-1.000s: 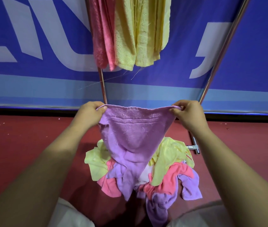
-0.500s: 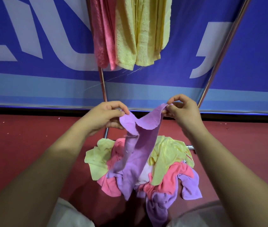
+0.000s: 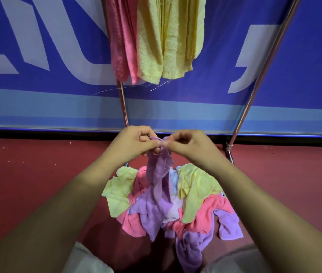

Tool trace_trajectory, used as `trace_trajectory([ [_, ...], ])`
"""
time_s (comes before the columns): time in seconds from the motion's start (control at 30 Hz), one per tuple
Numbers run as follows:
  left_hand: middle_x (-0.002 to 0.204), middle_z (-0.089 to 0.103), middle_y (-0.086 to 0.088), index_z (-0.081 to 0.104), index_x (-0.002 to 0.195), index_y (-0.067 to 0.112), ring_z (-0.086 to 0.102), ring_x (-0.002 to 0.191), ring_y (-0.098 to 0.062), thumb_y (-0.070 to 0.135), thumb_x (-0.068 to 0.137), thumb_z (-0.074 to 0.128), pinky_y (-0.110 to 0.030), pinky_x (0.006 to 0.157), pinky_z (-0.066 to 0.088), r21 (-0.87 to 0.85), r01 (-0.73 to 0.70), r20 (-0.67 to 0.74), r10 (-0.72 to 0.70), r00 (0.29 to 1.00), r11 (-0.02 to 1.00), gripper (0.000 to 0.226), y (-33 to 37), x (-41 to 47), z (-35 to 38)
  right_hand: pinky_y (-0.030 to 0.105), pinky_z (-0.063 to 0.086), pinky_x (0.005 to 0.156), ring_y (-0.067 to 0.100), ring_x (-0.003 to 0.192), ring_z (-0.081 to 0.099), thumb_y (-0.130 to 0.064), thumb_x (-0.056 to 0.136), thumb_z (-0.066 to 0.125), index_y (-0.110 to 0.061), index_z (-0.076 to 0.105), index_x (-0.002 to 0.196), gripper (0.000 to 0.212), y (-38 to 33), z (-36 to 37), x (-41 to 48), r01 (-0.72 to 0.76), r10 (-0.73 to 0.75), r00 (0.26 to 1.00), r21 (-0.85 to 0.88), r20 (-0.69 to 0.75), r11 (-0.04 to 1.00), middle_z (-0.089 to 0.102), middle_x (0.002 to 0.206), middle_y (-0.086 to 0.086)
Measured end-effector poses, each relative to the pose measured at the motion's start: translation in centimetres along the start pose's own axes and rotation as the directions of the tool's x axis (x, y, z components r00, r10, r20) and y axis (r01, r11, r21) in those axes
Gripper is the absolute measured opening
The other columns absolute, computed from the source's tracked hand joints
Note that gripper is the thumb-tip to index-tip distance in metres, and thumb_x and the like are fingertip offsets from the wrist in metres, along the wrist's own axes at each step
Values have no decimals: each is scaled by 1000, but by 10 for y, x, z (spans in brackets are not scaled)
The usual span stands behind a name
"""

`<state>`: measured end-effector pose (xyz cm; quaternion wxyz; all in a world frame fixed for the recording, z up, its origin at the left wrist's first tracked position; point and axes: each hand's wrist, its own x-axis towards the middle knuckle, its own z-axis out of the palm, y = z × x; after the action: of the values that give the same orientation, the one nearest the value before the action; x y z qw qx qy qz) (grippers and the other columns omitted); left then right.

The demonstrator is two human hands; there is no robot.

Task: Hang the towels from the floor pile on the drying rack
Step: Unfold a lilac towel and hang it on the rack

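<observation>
Hands meeting on a limp purple towel [image 3: 159,170] above the floor pile [image 3: 197,186].
At 6 o'clock the floor pile lies in a soft heap; just beyond, left hand [image 3: 134,143] and right hand [image 3: 187,146] touch, each pinching the bunched top edge of the purple towel, its tail trailing into the heap. Light and floppy, it likely handles best spread by its corners. At 12 o'clock the drying rack [image 3: 264,69] holds pink and yellow towels [image 3: 150,36].

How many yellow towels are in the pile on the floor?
2 show: one yellow towel at the pile's left edge, a second yellow towel on its right, lying over a pink towel. More may be hidden underneath.
</observation>
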<state>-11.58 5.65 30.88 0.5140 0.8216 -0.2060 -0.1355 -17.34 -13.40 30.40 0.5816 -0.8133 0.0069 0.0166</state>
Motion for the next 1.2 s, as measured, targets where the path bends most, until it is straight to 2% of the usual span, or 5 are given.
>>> trace_trajectory([
  [0.33, 71, 75, -5, 65, 82, 12, 68, 71, -17, 21, 91, 70, -24, 63, 48, 26, -15, -4, 15, 1000, 1000, 13, -5, 3, -4, 18, 39, 58, 8, 63, 54, -20, 91, 69, -17, 66, 76, 16, 12, -2, 4, 99, -140, 987, -380, -81, 919, 63, 67, -5],
  [0.57, 99, 56, -8, 70, 90, 14, 52, 96, -17, 47, 80, 75, -31, 93, 41, 634, -54, 176, -76, 982, 771, 35, -29, 9, -28, 21, 38, 58, 1, 59, 48, -24, 92, 70, -16, 63, 78, 17, 9, -28, 12, 77, -118, 976, -219, -183, 973, 59, 69, -7],
  [0.8, 93, 74, 7, 70, 75, 24, 68, 85, -7, 34, 85, 75, -22, 83, 50, 339, -10, -196, 81, 977, 941, 15, -14, 10, -40, 10, 41, 53, -3, 52, 51, -16, 85, 79, 0, 66, 83, 21, 9, -48, 12, 22, -39, 950, -59, -310, 998, 64, 68, 2],
  [1.07, 71, 68, -4, 68, 78, 19, 54, 61, -4, 23, 80, 80, -17, 60, 43, 202, -111, -330, 175, 928, 973, 13, -7, 10, -32, 35, 55, 75, 19, 75, 68, -11, 88, 75, -5, 69, 84, 9, 13, -54, 13, 58, -51, 928, 8, -370, 998, 74, 83, 12],
  [1.2, 73, 61, -8, 65, 83, 26, 49, 65, -11, 17, 81, 80, -24, 63, 42, 121, -154, -312, 185, 932, 981, 17, -11, 13, -35, 22, 51, 69, 5, 70, 63, -13, 89, 73, -12, 68, 82, 9, 11, -55, 14, 98, -94, 917, -10, -388, 995, 71, 76, -1],
])
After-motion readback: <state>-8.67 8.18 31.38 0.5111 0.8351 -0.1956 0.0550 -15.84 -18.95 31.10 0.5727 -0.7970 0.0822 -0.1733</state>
